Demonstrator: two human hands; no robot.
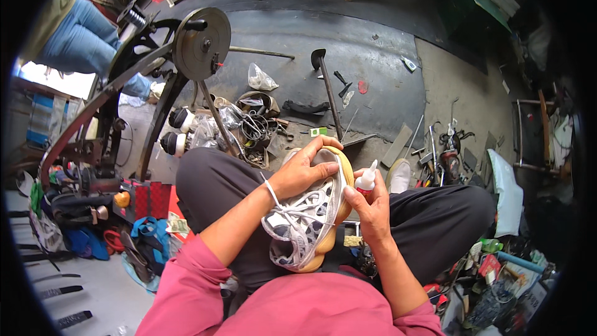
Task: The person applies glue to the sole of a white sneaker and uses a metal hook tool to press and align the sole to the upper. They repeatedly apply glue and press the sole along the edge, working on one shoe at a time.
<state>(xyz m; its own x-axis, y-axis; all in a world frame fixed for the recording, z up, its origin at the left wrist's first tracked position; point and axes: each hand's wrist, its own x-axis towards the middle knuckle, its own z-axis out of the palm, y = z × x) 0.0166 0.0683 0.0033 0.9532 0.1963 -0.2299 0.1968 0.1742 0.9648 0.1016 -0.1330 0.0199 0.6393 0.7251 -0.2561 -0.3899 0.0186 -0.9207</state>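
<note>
A grey-and-white sneaker with white laces and a thick yellowish sole lies tilted across my lap, its sole edge facing right. My left hand is closed over the upper end of the sneaker, fingers hooked over the sole and thumb at the collar. My right hand grips a small glue bottle with a white pointed nozzle and a red label. The nozzle points up, close to the sole edge but apart from it. My fingers hide most of the bottle's body.
A hand-cranked sewing machine with a large wheel stands at left, beside a person in jeans. Ahead are a metal shoe last stand and a tool bin. Hand tools lie at right, with cluttered scraps lower right.
</note>
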